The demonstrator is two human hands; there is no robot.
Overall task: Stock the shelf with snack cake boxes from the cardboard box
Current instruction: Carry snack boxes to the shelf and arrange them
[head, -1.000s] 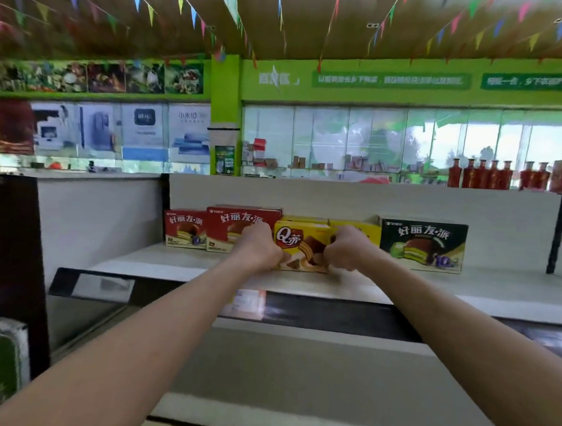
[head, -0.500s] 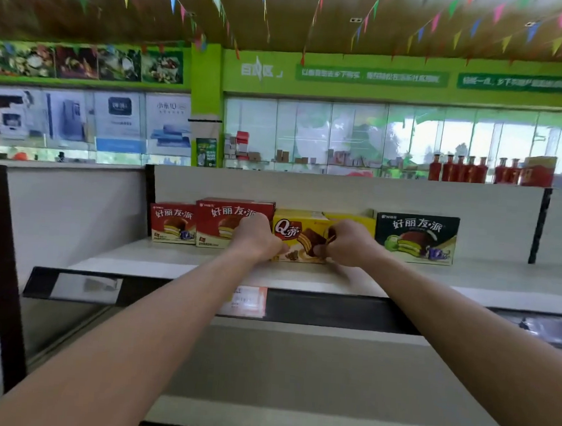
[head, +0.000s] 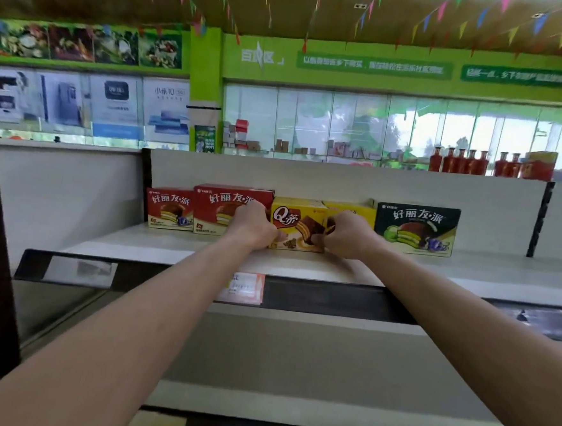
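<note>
My left hand (head: 254, 224) and right hand (head: 346, 232) grip the yellow cardboard snack cake box (head: 297, 224) at nine and three o'clock, fingers curled round its lower corners.

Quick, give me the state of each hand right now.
Left hand: fingers curled, gripping the yellow box at its left edge.
Right hand: gripping the same box at its right edge.

Both bare arms stretch forward and slightly upward, nearly straight at the elbows, converging as they go. The left hand (head: 253, 226) has its back turned up, fingers curled under, the thumb tip poking out toward the right. The right hand (head: 346, 234) mirrors it, knuckles up, fingers bent inward and pinching. The two hands sit close together, level, a small gap between them.
</note>
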